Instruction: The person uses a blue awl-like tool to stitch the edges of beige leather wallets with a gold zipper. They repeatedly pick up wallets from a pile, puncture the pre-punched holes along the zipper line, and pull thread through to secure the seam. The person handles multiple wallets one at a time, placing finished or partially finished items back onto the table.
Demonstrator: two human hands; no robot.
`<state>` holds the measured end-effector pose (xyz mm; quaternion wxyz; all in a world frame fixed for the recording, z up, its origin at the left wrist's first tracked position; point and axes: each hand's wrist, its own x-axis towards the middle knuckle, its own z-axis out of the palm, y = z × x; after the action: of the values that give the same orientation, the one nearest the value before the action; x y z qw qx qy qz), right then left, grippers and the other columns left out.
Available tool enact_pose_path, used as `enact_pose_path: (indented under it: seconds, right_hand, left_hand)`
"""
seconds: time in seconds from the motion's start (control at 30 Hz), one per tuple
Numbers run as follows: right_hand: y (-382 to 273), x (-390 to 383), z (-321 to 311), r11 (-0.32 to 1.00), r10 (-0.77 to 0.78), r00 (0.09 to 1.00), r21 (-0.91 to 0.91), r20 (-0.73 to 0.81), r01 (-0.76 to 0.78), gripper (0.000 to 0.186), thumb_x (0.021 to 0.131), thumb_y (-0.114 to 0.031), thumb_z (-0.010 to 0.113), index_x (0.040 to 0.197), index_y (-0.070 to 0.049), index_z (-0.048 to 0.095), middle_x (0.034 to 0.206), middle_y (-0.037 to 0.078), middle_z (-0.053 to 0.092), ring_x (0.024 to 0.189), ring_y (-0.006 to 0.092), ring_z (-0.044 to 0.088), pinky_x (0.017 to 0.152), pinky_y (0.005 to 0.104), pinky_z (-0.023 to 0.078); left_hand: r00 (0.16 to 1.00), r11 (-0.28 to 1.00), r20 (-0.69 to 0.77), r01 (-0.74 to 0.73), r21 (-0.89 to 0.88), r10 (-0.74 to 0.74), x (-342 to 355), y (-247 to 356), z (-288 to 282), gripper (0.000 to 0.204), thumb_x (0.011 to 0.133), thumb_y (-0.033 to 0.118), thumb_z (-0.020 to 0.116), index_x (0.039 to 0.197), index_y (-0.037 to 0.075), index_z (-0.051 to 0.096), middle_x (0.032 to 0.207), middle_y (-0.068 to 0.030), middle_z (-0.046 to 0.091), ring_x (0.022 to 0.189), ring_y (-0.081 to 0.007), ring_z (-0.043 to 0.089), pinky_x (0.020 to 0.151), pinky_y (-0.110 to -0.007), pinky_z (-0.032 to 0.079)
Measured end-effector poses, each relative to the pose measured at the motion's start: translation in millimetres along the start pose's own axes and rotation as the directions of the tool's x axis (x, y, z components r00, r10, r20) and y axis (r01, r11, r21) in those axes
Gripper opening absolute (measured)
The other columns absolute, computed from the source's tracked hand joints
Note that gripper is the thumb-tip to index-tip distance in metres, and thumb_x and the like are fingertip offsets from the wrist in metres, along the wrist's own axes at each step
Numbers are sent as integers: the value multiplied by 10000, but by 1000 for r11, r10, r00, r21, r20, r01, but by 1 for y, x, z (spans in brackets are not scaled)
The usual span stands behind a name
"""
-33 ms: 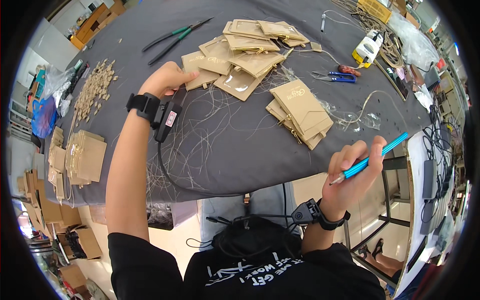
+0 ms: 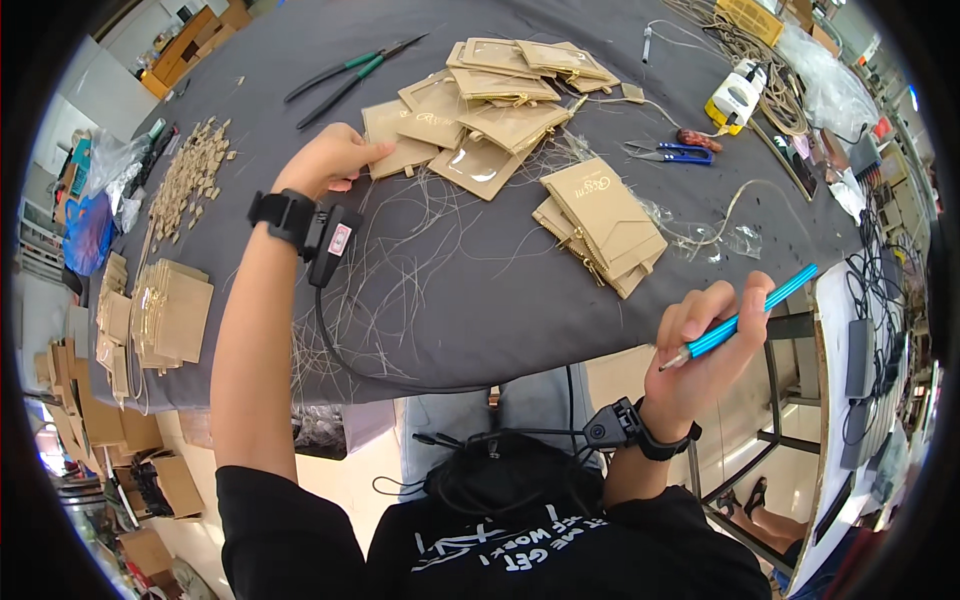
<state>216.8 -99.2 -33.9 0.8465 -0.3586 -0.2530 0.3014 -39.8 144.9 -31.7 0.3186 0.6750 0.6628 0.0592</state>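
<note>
I note no shift since the prior frame: left hand (image 2: 325, 160) fingers rest spread on a tan pouch (image 2: 395, 140) on the bench (image 2: 470, 290), right hand (image 2: 700, 350) pinching the blue tool (image 2: 745, 315).

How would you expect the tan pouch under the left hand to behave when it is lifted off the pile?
The tan pouch looks thin and flat, so probably light and somewhat bendy. It overlaps its neighbours, so lifting it may drag them. The left hand rests on its edge; loose threads nearby could cling.
</note>
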Motion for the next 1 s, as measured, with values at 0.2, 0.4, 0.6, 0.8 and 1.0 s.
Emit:
enact_pose_path:
  seconds: [0.2, 0.4, 0.6, 0.8, 1.0]
  right_hand:
    - [-8, -3, -1, 1000, -11, 999, -9, -30, 11, 189, 911, -285, 374, 900, -104, 322, 438, 61, 405, 267, 101, 239, 249, 233, 217]
    - [-14, -11, 11, 996, -2, 999, 90, 39, -1, 182, 921, -287, 353, 913, -108, 323, 463, 66, 429, 260, 110, 242, 243, 226, 224]
    - [21, -22, 42, 987, 151, 935, 9, 321, -163, 161, 945, -240, 372, 933, -95, 302, 604, 127, 539, 388, 131, 436, 342, 234, 357]
    - [55, -32, 54, 963, 253, 868, -26, 427, -269, 170, 942, -183, 409, 964, -65, 289, 740, 142, 563, 545, 127, 521, 499, 227, 429]
    - [74, -37, 54, 966, 197, 864, -240, 464, -91, 178, 950, -197, 375, 964, -47, 279, 753, 159, 561, 551, 149, 524, 520, 233, 449]
  left_hand:
    - [973, 890, -26, -220, -400, 230, -79, 6, -40, 222, 868, 310, 551, 872, 99, 480, 846, 2, 538, 795, -72, 548, 615, -228, 469]
    - [883, 875, 165, -379, -301, 439, -156, 35, 26, 194, 860, 228, 571, 833, 75, 454, 755, 36, 436, 704, -32, 415, 596, -187, 365]
    - [891, 893, -107, -448, -40, 442, -172, 27, 71, 182, 798, 147, 625, 925, 33, 560, 807, -66, 464, 717, -162, 477, 646, -254, 406]
    - [845, 902, -324, -426, 72, 425, -200, 10, 73, 229, 744, 127, 667, 957, 57, 620, 796, -76, 483, 651, -219, 522, 571, -307, 415]
    - [829, 918, -467, -387, -83, 307, -192, 0, 102, 172, 723, 53, 662, 891, 60, 628, 658, -38, 470, 538, -163, 468, 499, -279, 374]
